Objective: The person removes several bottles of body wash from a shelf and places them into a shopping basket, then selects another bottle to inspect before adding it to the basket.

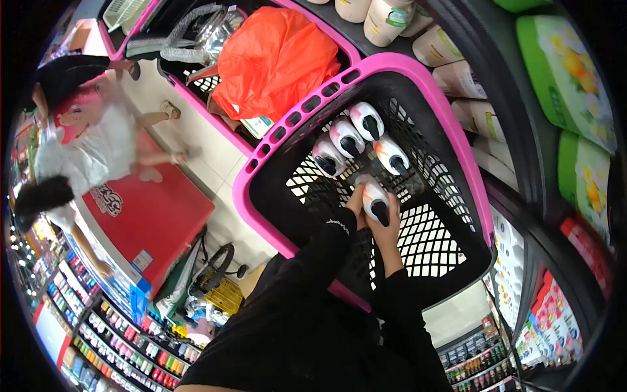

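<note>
A pink and black shopping basket [418, 72] sits in front of me. Inside it, several white bottles with black caps [356, 134] lie side by side at the far end. Both my arms, in black sleeves, reach into the basket. My left hand [356, 199] and my right hand [390, 222] together grip one more white bottle with a black cap [375, 200] just above the basket's mesh floor, nearer to me than the others.
A second pink basket [196, 98] beyond holds an orange plastic bag [274, 59]. A person in a white top [91, 157] stands at left by a red display box [150, 215]. Shelves of packaged goods [575, 85] run along the right; product racks lie below.
</note>
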